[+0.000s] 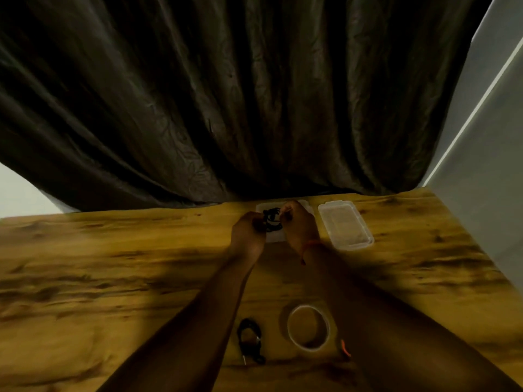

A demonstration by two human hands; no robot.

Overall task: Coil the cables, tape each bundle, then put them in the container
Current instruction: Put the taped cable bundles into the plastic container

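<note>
A coiled black cable bundle (272,219) is held between both hands over the clear plastic container (276,237) at the table's far edge. My left hand (249,233) grips its left side and my right hand (298,224) pinches its right side. The container is mostly hidden behind my hands. Near the front of the table lies a second black cable (250,340), loosely coiled with a metal plug end. A roll of clear tape (308,326) lies flat to the right of it.
The container's clear lid (345,228) lies to the right of the container. A small orange item (345,348) peeks out by my right forearm. A dark curtain (226,108) hangs behind the wooden table (113,264), and a white wall (486,165) stands at the right.
</note>
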